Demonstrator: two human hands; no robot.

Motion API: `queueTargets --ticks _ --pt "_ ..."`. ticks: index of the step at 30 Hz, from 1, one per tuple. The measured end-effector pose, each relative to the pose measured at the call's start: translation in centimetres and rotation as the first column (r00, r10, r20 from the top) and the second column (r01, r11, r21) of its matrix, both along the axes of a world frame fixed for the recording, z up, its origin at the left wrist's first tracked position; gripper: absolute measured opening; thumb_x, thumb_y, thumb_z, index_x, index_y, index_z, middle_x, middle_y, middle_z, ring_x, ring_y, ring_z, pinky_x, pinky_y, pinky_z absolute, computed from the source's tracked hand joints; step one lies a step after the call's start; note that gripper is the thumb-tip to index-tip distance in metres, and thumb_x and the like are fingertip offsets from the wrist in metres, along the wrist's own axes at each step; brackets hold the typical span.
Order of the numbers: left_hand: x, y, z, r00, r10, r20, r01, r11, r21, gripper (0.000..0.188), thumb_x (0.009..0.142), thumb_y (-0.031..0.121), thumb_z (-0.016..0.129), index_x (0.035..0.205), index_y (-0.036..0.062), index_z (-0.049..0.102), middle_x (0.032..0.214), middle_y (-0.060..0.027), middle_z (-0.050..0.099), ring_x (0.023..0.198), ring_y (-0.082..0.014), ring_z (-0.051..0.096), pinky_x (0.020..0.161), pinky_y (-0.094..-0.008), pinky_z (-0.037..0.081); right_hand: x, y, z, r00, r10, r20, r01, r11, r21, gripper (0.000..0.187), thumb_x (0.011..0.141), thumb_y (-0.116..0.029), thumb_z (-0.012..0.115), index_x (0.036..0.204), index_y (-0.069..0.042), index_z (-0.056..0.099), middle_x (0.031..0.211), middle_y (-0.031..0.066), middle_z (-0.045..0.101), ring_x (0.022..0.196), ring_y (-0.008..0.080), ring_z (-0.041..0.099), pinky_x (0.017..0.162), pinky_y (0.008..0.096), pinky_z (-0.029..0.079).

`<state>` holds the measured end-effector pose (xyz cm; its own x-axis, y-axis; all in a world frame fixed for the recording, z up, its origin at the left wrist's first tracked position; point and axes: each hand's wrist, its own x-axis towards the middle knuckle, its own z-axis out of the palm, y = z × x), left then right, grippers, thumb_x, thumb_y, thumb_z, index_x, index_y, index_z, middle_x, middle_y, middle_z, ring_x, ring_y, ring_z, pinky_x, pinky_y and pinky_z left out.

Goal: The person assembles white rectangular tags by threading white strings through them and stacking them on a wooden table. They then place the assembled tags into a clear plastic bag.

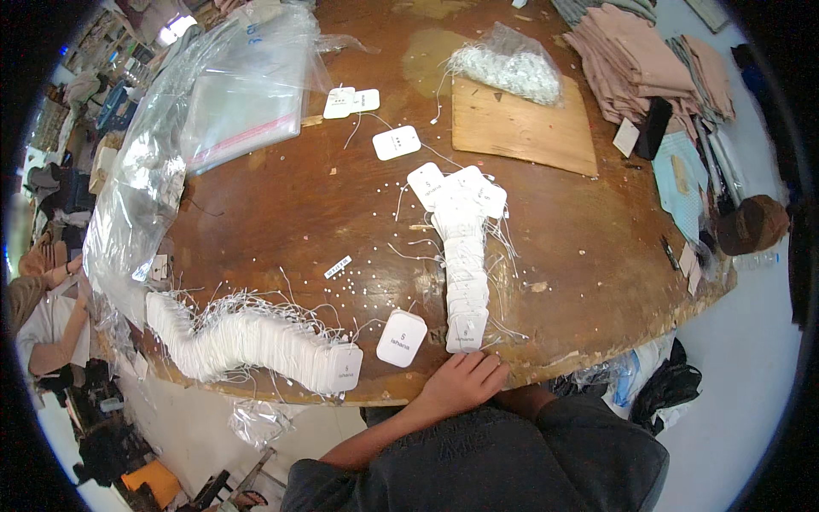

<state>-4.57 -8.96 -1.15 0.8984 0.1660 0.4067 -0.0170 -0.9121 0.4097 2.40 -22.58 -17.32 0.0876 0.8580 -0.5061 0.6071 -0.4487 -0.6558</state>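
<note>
On the near edge of the round wooden surface point(281, 213), one hand point(463, 381) rests with its fingers curled loosely over the rim, holding nothing; which hand it is cannot be told for sure, though the forearm comes from the person's left. The other hand is out of view.

Two long rows of white paper tags lie on the wood. The upright row of tags point(465, 273) runs from the middle of the surface toward the near edge, its near end just beyond the fingertips, almost touching them. The curved row of tags point(247, 337) lies along the near left edge, well to the left of the hand. One single tag point(402, 338) sits between the two rows, just left of the hand and slightly farther in. Three more loose tags point(396, 142) lie farther off, toward the far middle.

Further away there is one bag of white strings point(508, 66) at the far side, resting on one flat wooden board point(522, 125). A stack of clear plastic bags point(243, 94) lies far left, and a pile of folded pinkish cloth point(636, 60) far right. Another person's arm point(51, 328) shows at the left rim.
</note>
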Motion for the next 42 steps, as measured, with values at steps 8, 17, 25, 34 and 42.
queueTargets --ticks 8,17,25,34,42 --pt "-0.3 -0.9 -0.3 0.995 0.072 0.068 -0.076 0.995 0.063 0.028 0.075 0.021 0.069 0.101 0.0112 0.063 0.095 -0.0016 0.06 0.084 -0.0173 0.059 0.073 -0.0325 0.045 2.0 2.8 0.7 0.999 0.037 0.013 -0.038 0.996 0.086 0.037 0.091 -0.026 0.056 0.121 -0.006 0.059 0.118 0.02 0.06 0.112 0.0372 0.057 0.095 0.0466 0.046" --pt "-2.9 -2.2 1.0 0.929 0.226 0.294 -0.263 0.96 0.094 0.023 0.075 0.016 0.071 0.096 0.01 0.063 0.097 -0.0025 0.061 0.091 -0.0221 0.06 0.075 -0.0362 0.045 2.8 -1.6 5.5 0.942 0.334 -0.03 -0.334 0.942 0.021 0.034 0.091 -0.022 0.055 0.119 -0.002 0.059 0.119 0.0219 0.059 0.112 0.0377 0.056 0.095 0.0461 0.045" --pt "-6.6 1.6 3.1 0.728 0.673 0.132 -0.674 0.738 -0.044 0.041 0.081 0.023 0.071 0.113 -0.0002 0.059 0.115 -0.0191 0.059 0.104 -0.0361 0.057 0.09 -0.0446 0.046 2.9 -4.3 12.2 0.938 0.345 0.019 -0.338 0.905 0.258 0.03 0.094 -0.029 0.055 0.11 -0.005 0.063 0.105 0.0175 0.065 0.098 0.0383 0.062 0.084 0.0457 0.05" --pt "-4.9 3.0 3.4 0.656 0.719 -0.23 -0.74 0.673 -0.004 0.064 0.076 0.027 0.076 0.128 -0.0007 0.052 0.108 -0.0237 0.063 0.1 -0.0394 0.061 0.085 -0.0451 0.049 3.2 -1.5 18.3 0.969 0.248 -0.019 -0.176 0.736 0.654 0.019 0.09 -0.019 0.063 0.104 -0.006 0.065 0.093 0.011 0.065 0.084 0.0311 0.064 0.072 0.0387 0.051" --pt "-4.2 4.1 3.3 0.619 0.736 -0.274 -0.754 0.654 0.054 0.068 0.07 0.02 0.074 0.131 0.0003 0.05 0.102 -0.0231 0.064 0.092 -0.0391 0.063 0.079 -0.0446 0.051 6.0 -0.1 18.0 0.998 0.048 -0.038 -0.003 0.66 0.752 0.014 0.088 -0.015 0.064 0.099 -0.006 0.065 0.085 0.0102 0.064 0.077 0.0293 0.064 0.066 0.0372 0.05"
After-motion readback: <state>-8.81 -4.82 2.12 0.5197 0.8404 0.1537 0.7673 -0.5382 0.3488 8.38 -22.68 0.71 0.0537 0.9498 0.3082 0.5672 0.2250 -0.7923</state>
